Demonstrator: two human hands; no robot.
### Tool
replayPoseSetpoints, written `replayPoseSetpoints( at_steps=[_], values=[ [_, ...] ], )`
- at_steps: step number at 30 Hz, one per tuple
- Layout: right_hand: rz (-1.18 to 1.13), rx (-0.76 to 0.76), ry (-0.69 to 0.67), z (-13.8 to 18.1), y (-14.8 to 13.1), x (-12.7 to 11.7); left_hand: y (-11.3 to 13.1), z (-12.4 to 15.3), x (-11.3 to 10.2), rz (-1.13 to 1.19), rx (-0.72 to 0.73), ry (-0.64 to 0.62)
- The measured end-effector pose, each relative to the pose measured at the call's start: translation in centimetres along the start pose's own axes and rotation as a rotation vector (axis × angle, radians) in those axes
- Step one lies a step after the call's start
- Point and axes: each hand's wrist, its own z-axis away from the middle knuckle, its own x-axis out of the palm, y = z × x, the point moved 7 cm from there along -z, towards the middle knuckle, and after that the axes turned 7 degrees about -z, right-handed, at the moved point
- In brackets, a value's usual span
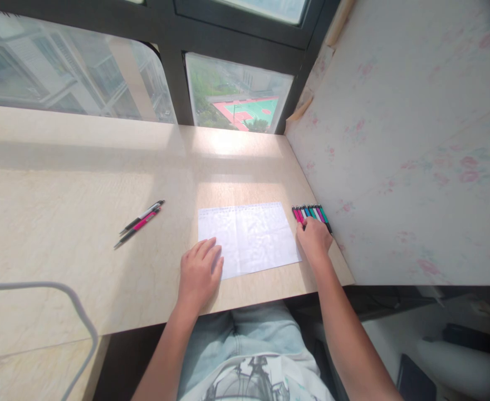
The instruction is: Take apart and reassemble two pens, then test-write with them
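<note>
A white sheet of paper (251,236) lies on the table, with rows of faint writing along its top edge. My left hand (200,270) rests flat on the paper's lower left edge, fingers stretched out. To the right of the sheet, several click pens (312,210) in pink, white, blue, green and purple lie side by side in a row. My right hand (314,236) is over the lower ends of that row, its fingers bent and closed on a pen at the left side. The fingers hide exactly which pen they grip.
Apart on the left lie a white pen (148,210) and a pink pen (141,224). A grey cable (67,289) curves across the table's front left. The flowered wall (395,167) borders the right side; a dark-framed window (239,92) stands behind.
</note>
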Motion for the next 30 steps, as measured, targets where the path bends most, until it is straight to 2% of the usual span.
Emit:
replayPoseSetpoints(
  at_steps=[10, 16, 18, 24, 28, 30],
  values=[
    [-0.052, -0.034, 0.042, 0.5, -0.4, -0.3, 0.0, 0.0, 0.0, -0.005, -0.006, -0.005],
    [-0.322, -0.342, 0.008, 5.2, -5.1, 0.1, 0.0, 0.3, 0.1, 0.014, -0.019, -0.027],
    [-0.387, -0.398, 0.013, 7.0, -6.5, 0.3, 0.0, 0.4, 0.1, 0.018, -0.025, -0.032],
    [-0.396, -0.444, -0.029, 10.5, -8.7, 2.1, 0.4, 0.7, -0.3, 0.0, 0.007, -0.074],
    [-0.347, -0.461, -0.016, 11.4, -9.0, 2.8, 0.4, 0.9, -0.5, 0.018, 0.043, -0.085],
    [-0.35, -0.464, -0.012, 11.4, -9.0, 2.8, -0.5, 0.7, -0.7, 0.041, 0.035, -0.06]
  ],
)
